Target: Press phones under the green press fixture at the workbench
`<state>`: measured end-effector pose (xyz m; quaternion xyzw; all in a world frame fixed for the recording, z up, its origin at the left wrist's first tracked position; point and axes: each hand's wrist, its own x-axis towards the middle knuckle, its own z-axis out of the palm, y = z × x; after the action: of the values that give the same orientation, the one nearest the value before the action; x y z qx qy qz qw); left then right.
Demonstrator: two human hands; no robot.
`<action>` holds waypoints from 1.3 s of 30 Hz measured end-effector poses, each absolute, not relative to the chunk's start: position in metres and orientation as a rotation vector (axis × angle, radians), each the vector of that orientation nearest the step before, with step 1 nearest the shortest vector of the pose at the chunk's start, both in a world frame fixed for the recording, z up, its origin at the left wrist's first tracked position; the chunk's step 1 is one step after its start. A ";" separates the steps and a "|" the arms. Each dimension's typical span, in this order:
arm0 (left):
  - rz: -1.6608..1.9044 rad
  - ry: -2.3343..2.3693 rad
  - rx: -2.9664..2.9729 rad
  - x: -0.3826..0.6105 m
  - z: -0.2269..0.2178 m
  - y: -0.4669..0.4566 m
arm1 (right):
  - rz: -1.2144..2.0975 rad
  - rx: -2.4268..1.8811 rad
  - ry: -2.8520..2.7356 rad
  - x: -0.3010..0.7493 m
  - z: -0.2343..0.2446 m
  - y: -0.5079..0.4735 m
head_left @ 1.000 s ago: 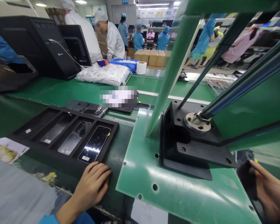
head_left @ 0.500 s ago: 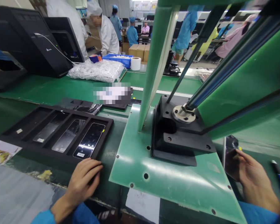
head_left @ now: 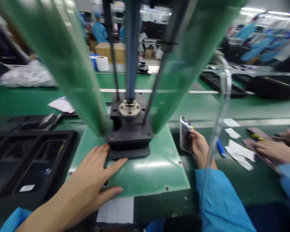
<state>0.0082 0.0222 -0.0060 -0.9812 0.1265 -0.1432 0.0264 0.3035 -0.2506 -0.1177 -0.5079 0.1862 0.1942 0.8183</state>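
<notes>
My left hand [head_left: 94, 177] is over the green base plate [head_left: 154, 180] of a press, fingers spread, fingertips at the near left side of the black press block [head_left: 130, 138]. Nothing shows in its grasp, though some fingertips are partly hidden by the block. To the right of the plate, my right hand [head_left: 200, 148] grips a thin phone screen [head_left: 185, 137] tilted upright, with a yellow tab near its edge. A black tray [head_left: 52, 175] with compartments lies left of the press, and a phone screen [head_left: 37, 166] rests in its nearest compartment.
Green posts [head_left: 79, 64] slant up on both sides of the press. A clear hose [head_left: 223, 93] hangs before my right arm. Further right lie a blue pen [head_left: 221, 149], white paper pieces [head_left: 240, 153] and a co-worker's hands [head_left: 275, 149]. Black trays [head_left: 273, 85] stand behind.
The view has swung right. My left hand has moved from beside the tray onto the press plate, its fingers spreading. My right hand still holds the phone screen.
</notes>
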 end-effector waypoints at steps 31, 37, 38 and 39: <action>-0.210 0.172 -3.377 0.018 0.001 0.004 | 0.490 -1.007 0.584 0.299 -0.106 -0.245; -0.199 0.127 -3.409 0.018 0.003 0.003 | 0.513 -0.999 0.669 0.296 -0.101 -0.248; -0.199 0.120 -3.426 0.018 0.003 0.003 | 0.527 -1.019 0.666 0.295 -0.100 -0.248; -0.203 0.115 -3.441 0.017 0.002 0.003 | 0.530 -1.044 0.636 0.293 -0.098 -0.248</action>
<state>0.0171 0.0032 0.0020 -0.9860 0.0329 -0.0582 -0.1531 0.2928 -0.2484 -0.0984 -0.4843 0.2950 0.2459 0.7861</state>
